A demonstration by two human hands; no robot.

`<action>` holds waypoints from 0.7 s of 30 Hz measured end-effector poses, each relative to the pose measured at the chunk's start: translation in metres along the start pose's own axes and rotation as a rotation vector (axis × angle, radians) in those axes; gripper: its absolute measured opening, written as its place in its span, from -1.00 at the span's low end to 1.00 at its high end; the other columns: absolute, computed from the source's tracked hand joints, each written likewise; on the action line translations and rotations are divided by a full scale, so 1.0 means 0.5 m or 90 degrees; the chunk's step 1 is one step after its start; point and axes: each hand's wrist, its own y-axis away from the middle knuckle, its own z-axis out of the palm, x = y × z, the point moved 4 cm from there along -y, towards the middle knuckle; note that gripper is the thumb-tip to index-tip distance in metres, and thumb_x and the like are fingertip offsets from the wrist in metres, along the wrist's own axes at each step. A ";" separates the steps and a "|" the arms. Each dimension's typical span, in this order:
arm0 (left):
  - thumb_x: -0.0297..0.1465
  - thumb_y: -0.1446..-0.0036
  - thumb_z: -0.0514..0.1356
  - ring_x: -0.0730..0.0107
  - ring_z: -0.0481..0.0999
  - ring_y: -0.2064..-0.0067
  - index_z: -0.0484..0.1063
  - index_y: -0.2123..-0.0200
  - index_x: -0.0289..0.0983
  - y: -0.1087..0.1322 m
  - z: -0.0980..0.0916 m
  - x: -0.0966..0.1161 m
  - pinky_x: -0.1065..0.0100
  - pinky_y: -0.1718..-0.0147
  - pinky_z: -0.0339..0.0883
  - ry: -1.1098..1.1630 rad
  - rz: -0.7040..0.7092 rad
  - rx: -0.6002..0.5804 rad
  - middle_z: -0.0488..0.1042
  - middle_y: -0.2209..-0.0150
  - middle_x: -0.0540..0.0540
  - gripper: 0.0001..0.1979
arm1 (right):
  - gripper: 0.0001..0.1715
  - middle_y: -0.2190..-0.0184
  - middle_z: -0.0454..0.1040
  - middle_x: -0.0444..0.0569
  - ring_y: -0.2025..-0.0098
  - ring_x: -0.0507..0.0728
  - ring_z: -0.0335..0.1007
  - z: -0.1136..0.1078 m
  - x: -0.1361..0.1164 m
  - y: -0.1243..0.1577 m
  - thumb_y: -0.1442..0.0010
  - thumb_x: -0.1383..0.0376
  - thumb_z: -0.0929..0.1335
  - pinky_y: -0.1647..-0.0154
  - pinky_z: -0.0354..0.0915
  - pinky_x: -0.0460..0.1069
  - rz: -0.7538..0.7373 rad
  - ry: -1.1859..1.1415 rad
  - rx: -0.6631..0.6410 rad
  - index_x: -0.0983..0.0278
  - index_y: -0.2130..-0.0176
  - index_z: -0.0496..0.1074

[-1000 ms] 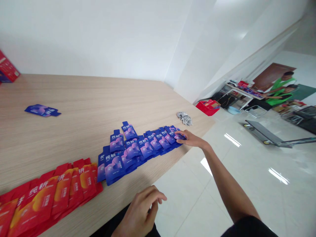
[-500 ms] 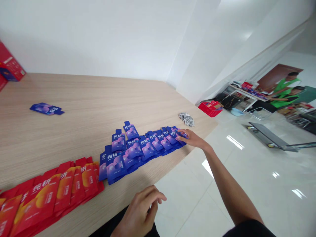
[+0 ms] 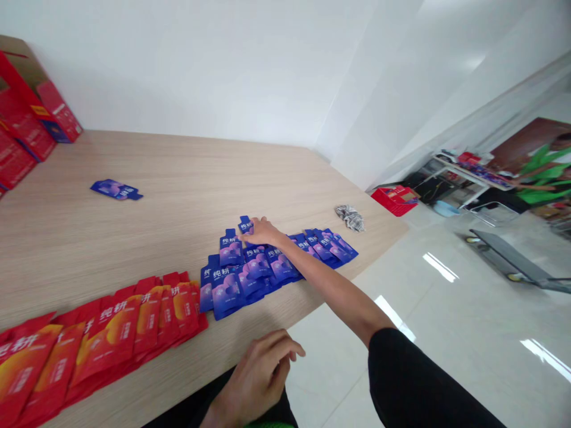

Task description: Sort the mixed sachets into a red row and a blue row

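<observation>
Head view: my right hand, mid-frame, fingers resting on a blue pouch on the desk.
Left hand: bottom centre, loosely curled, holding nothing.

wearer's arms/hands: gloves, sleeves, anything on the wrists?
Both hands are bare, no gloves. The right hand shows no ring, watch or band, and its forearm is uncovered up to a short black sleeve ending around the elbow. The left hand also shows no rings; its wrist is cut off at the frame edge, so any sleeve or band there cannot be told.
</observation>
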 end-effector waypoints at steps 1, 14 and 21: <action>-0.68 -0.27 0.03 0.38 0.56 0.19 0.51 0.06 -0.17 0.004 -0.003 0.000 0.45 0.25 0.33 0.003 0.004 0.008 0.56 0.21 -0.05 -0.61 | 0.15 -0.43 0.16 0.41 -0.42 0.51 0.21 0.002 -0.008 -0.007 -0.17 -0.21 0.48 -0.36 0.24 0.23 0.016 0.016 0.007 0.38 -0.43 0.19; -0.68 -0.28 0.04 0.40 0.58 0.20 0.53 0.08 -0.18 0.024 -0.033 0.011 0.45 0.20 0.34 0.016 0.022 0.045 0.56 0.22 -0.04 -0.62 | -0.26 -0.24 0.44 0.28 -0.26 0.34 0.41 -0.088 0.033 0.036 -0.27 0.11 0.43 -0.21 0.34 0.07 0.052 0.019 0.059 0.37 -0.31 0.34; -0.69 -0.26 0.07 0.41 0.58 0.19 0.54 0.07 -0.18 0.021 -0.013 0.014 0.45 0.20 0.34 0.043 0.041 0.031 0.57 0.22 -0.03 -0.63 | -0.23 -0.28 0.36 0.26 -0.26 0.31 0.43 -0.074 0.101 0.198 -0.32 0.06 0.44 -0.29 0.27 0.06 0.045 0.067 0.040 0.26 -0.39 0.30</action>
